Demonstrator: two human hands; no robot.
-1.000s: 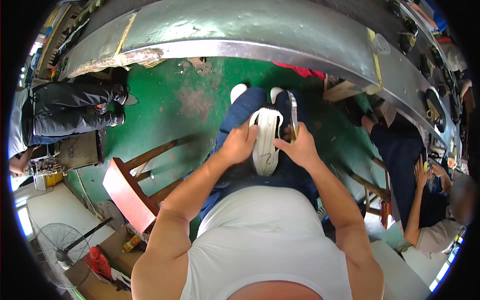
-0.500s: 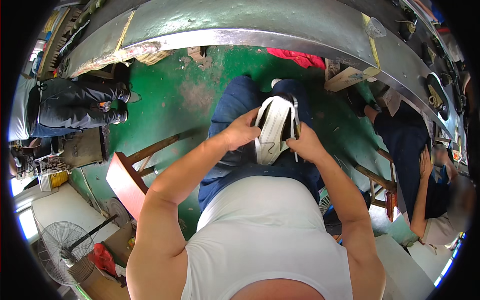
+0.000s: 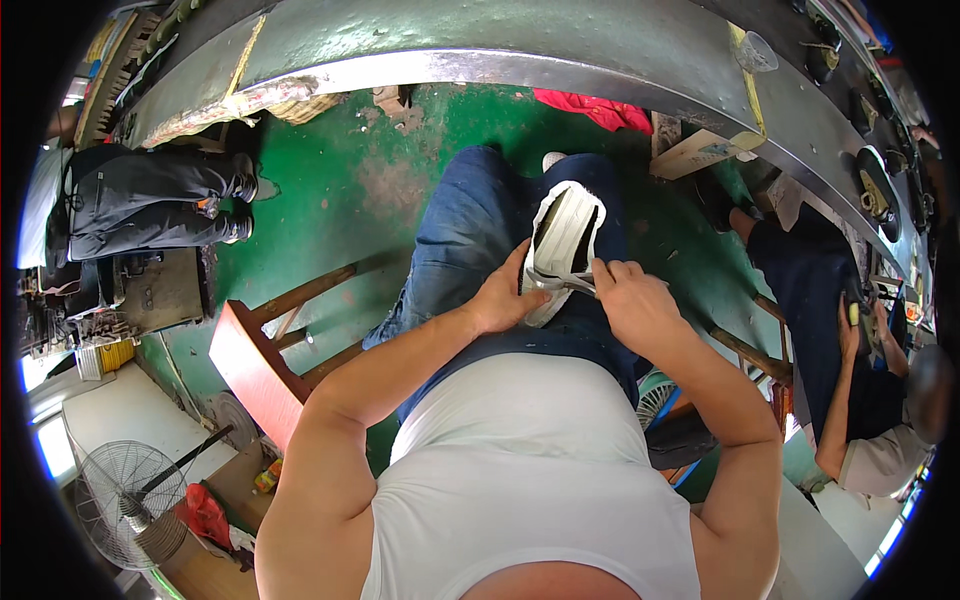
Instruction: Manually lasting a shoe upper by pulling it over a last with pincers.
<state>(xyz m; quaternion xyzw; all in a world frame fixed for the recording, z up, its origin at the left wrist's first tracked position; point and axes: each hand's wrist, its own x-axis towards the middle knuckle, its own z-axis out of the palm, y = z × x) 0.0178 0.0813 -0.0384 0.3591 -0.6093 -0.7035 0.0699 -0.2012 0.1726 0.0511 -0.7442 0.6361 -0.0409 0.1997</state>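
A white-lined shoe upper (image 3: 567,227), with dark inner sides and a pale middle strip, rests on my lap over the blue jeans (image 3: 455,235). My left hand (image 3: 505,298) grips its near left edge, thumb on top and fingers underneath. In my closed right hand (image 3: 638,302) is a silver metal tool (image 3: 562,281) that looks like pincers. Its head lies across the near part of the shoe upper, close to my left thumb. The fingers of my right hand hide its handles.
A long metal-topped bench (image 3: 440,70) runs across the far side. A wooden stool (image 3: 262,365) stands left, and a fan (image 3: 130,490) lower left. One person in dark trousers (image 3: 150,205) stands left; another person (image 3: 815,290) sits right. Red cloth (image 3: 595,108) lies beneath the bench.
My right hand has moved from the shoe upper's right side to above its near part, with the metal tool now showing. My left hand has slid nearer to me along the edge.
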